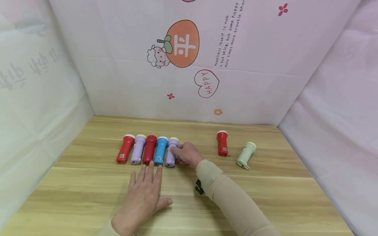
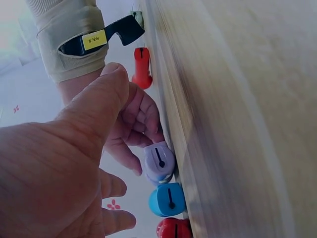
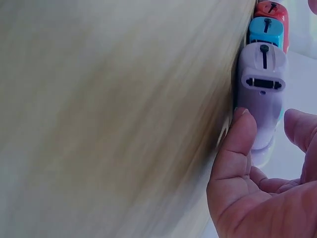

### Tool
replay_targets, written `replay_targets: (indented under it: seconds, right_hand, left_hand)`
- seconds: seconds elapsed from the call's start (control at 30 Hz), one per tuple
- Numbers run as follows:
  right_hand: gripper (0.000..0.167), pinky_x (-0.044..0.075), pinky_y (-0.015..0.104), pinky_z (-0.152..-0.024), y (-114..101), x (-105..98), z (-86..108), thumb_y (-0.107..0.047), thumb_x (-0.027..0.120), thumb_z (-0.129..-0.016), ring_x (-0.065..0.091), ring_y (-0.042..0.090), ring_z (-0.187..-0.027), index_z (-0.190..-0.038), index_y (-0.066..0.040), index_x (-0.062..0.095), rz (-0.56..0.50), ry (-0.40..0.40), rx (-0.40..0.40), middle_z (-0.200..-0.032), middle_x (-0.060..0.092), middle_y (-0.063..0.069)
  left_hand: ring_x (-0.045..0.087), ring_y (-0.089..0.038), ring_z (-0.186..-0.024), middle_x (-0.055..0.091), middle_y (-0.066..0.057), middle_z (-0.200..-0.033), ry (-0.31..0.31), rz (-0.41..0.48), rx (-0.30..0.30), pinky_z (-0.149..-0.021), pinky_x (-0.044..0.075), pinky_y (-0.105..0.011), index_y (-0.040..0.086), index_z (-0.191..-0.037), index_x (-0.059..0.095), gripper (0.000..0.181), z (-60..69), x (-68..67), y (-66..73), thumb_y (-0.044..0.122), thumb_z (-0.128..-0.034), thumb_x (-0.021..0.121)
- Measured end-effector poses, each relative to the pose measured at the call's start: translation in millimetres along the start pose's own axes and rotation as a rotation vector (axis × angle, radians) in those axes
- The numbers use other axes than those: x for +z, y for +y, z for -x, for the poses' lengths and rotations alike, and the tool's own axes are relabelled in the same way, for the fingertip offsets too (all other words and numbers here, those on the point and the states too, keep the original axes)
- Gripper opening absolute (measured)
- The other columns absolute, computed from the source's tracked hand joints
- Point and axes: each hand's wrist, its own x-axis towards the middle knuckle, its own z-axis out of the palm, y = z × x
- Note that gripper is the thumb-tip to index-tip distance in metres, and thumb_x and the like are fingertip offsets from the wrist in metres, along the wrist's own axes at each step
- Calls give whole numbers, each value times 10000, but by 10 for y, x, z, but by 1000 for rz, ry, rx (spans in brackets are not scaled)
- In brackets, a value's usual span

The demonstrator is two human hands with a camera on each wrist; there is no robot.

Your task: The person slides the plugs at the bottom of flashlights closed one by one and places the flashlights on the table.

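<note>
Several flashlights lie side by side in a row in the head view: a red one, a purple one, a dark red one, a blue one and, at the right end, another purple flashlight. My right hand holds that end one between curled fingers, one finger low by the table and another over its top. My left hand has its fingers straight and spread, palm down. Its fingertips reach the near ends of the dark red and blue flashlights; whether they touch is unclear.
Apart from the row, a red flashlight and a pale green one lie to the right on the wooden table. A printed white cloth rises behind the table, with cloth sides. A black strap piece shows under the right wrist.
</note>
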Motion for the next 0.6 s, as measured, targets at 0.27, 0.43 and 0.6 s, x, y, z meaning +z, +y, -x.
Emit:
replay_targets:
  seconds: [0.27, 0.43, 0.6]
  right_hand:
    - [490, 533, 331, -713, -11, -203, 33, -472, 633, -1003, 649, 226, -755, -1111, -3, 727, 100, 45, -27, -875, 730, 141]
    - [595, 574, 383, -866, 4, -417, 35, -510, 619, -1013, 679, 213, -856, -1368, -31, 628, 141, 85, 0, -986, 738, 97]
    - [540, 550, 358, -830, 91, -695, 36, -486, 594, -1031, 670, 218, -869, -1340, -46, 646, 150, 124, -7, -1007, 744, 137]
  left_hand:
    - [278, -513, -1529, 261, -272, -1680, -4, -7, 10, -1207, 194, -741, 41, -1613, 350, 1088, -11, -22, 9, 708, -840, 726]
    - [267, -504, -1537, 248, -264, -1687, -23, -1, 12, -1213, 178, -739, 54, -1623, 335, 1082, -12, -36, 18, 709, -850, 715]
    - [266, -498, -1540, 252, -255, -1689, -32, -7, 18, -1215, 179, -735, 63, -1627, 329, 1080, -15, -39, 30, 714, -853, 707]
